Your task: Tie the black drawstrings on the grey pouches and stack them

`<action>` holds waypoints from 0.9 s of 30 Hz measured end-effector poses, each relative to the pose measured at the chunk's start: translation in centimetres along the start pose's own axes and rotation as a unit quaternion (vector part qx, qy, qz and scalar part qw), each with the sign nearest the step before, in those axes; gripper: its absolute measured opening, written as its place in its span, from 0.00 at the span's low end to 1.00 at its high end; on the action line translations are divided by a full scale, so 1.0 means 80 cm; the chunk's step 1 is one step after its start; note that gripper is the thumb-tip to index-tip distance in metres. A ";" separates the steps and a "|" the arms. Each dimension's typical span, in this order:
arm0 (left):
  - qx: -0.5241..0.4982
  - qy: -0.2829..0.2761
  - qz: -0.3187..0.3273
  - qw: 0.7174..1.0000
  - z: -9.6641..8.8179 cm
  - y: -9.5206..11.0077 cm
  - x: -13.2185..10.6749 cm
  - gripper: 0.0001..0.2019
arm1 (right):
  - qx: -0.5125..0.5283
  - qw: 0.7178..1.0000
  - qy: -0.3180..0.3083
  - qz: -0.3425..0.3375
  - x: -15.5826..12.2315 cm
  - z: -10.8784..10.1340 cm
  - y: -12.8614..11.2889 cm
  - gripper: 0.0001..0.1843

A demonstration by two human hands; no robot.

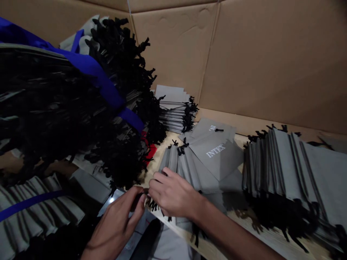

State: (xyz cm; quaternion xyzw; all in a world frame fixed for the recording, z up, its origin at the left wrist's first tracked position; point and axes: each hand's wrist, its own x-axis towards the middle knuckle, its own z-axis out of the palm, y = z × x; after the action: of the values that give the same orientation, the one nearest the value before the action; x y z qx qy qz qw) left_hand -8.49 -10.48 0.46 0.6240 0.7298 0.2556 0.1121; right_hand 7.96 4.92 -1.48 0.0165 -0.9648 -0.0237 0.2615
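Grey bags (189,173) lie fanned on the desk (159,146), black cords (153,205) bunched, seemingly to stop tangling, and at the desk's edge our left grip (116,225) and right grip (173,193) meet, pressed close, though what they pinch we cannot tell.

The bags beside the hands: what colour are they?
Grey drawstring bags with black cords, seen clearly in the head view.

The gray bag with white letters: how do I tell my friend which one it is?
Find the cardboard wall at the back, then look down at the wooden table below it. Just past the person's right hand, a gray drawstring bag lies flat. It alone shows the whole word INTEX in white; the bag behind it shows only part.
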 end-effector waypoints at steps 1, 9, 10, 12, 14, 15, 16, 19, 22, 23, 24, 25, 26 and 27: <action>-0.012 0.000 -0.009 1.000 -0.001 0.001 0.000 0.09 | 0.002 1.000 0.004 0.001 -0.001 0.001 0.000 0.08; -0.039 0.031 -0.056 0.997 -0.012 0.012 0.006 0.15 | 0.018 1.000 0.020 0.010 0.000 0.004 -0.002 0.11; -0.040 0.025 -0.064 0.997 -0.013 0.011 0.005 0.15 | 0.022 1.000 0.015 0.008 0.001 0.003 -0.002 0.11; -0.053 0.019 -0.070 0.996 -0.015 0.006 0.003 0.17 | 0.032 0.999 0.003 0.008 0.002 0.002 -0.002 0.10; -0.068 0.018 -0.067 0.995 -0.016 0.001 0.001 0.18 | 0.041 0.999 -0.004 0.010 0.003 0.000 -0.002 0.11; -0.075 0.019 -0.063 0.995 -0.016 -0.001 -0.001 0.19 | 0.044 0.999 -0.008 0.011 0.003 -0.001 -0.003 0.11; -0.081 0.021 -0.060 0.995 -0.017 -0.002 -0.001 0.19 | 0.046 0.999 -0.011 0.011 0.003 -0.001 -0.003 0.11; -0.092 0.028 -0.075 0.993 -0.018 0.002 -0.002 0.19 | 0.047 0.999 -0.017 0.006 0.003 -0.002 -0.002 0.11; -0.076 0.038 -0.088 0.993 -0.018 0.014 0.001 0.18 | 0.051 0.998 -0.003 0.030 0.001 -0.002 -0.002 0.10; -0.067 0.038 -0.088 0.993 -0.018 0.017 0.002 0.18 | 0.058 0.997 0.003 0.050 0.001 -0.003 -0.001 0.10; -0.060 0.036 -0.089 0.994 -0.016 0.019 0.003 0.18 | 0.070 0.995 0.009 0.072 0.000 -0.005 -0.001 0.10; -0.058 0.035 -0.093 0.993 -0.015 0.021 0.003 0.18 | 0.088 0.992 0.014 0.095 -0.001 -0.007 -0.001 0.11; -0.062 0.036 -0.097 0.993 -0.012 0.021 0.003 0.18 | 0.111 0.987 0.016 0.113 -0.001 -0.011 0.000 0.11; -0.069 0.040 -0.103 0.991 -0.009 0.020 0.002 0.18 | 0.135 0.983 0.015 0.126 -0.001 -0.016 0.001 0.10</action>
State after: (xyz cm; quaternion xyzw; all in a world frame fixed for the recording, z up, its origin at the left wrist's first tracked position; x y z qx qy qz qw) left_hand -7.49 -10.31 1.95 0.5253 0.7749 0.3170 0.1518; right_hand 8.67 4.95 -0.43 -0.0696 -0.9494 0.1399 0.2723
